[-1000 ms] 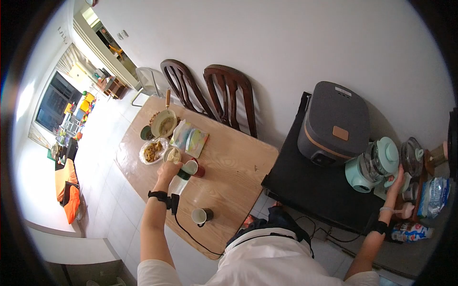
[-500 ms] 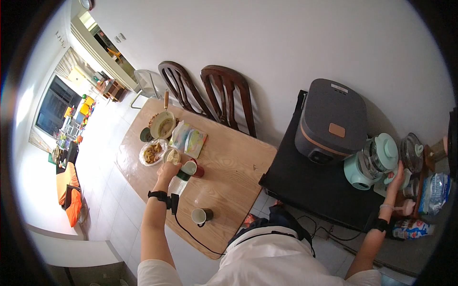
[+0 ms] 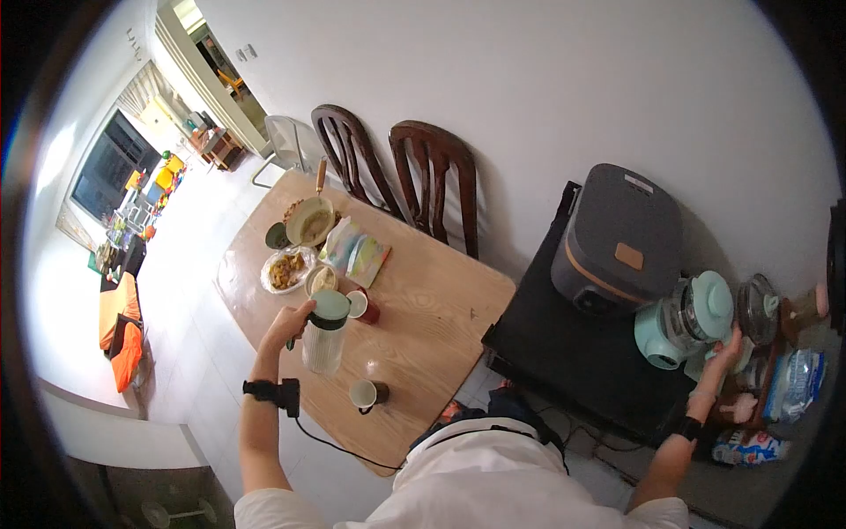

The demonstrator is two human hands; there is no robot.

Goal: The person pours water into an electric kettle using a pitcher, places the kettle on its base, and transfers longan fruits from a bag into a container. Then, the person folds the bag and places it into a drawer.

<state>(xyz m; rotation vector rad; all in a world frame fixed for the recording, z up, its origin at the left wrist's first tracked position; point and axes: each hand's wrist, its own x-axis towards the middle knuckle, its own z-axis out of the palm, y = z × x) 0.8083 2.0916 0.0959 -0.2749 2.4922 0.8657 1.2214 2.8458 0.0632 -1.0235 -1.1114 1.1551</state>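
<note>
My left hand is closed around the handle of a clear ribbed pitcher with a green lid, held above the wooden table's left side. Beside the pitcher are a red cup with a pale inside and a bowl of pale food. A dark mug stands nearer to me. On the right, my right hand is closed at the handle side of a mint-green electric kettle with a glass body. The kettle stands on a black surface; my fingers partly hide its handle.
A grey rice cooker stands left of the kettle. A glass lid and plastic packs lie farther right. On the table are a pan, a plate of food and a colourful packet. Two wooden chairs stand behind.
My left hand has raised the pitcher toward me, and its green lid now faces up in plain view. My right hand stays at the kettle. The whole view has shifted slightly.
</note>
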